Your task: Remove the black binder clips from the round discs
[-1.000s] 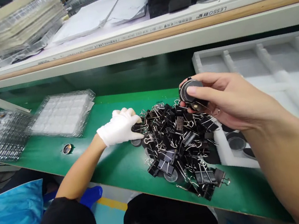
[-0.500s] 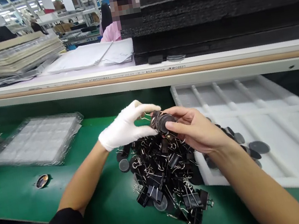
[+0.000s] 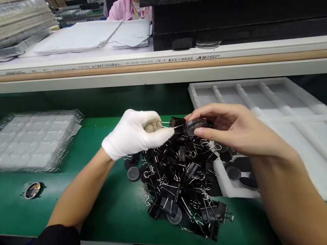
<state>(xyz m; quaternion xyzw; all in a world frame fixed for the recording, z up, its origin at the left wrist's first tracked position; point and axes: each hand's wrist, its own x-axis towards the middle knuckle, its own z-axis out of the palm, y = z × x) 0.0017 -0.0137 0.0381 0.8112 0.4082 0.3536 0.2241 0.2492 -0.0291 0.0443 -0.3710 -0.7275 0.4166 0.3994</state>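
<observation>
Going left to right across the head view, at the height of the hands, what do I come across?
Clear plastic tray stack → gloved left hand → black binder clip → dark round piece → bare right hand → white divided tray.

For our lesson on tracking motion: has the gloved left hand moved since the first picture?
Yes. Judged against the large white tray, the gloved left hand has moved right, nearer the tray.
</observation>
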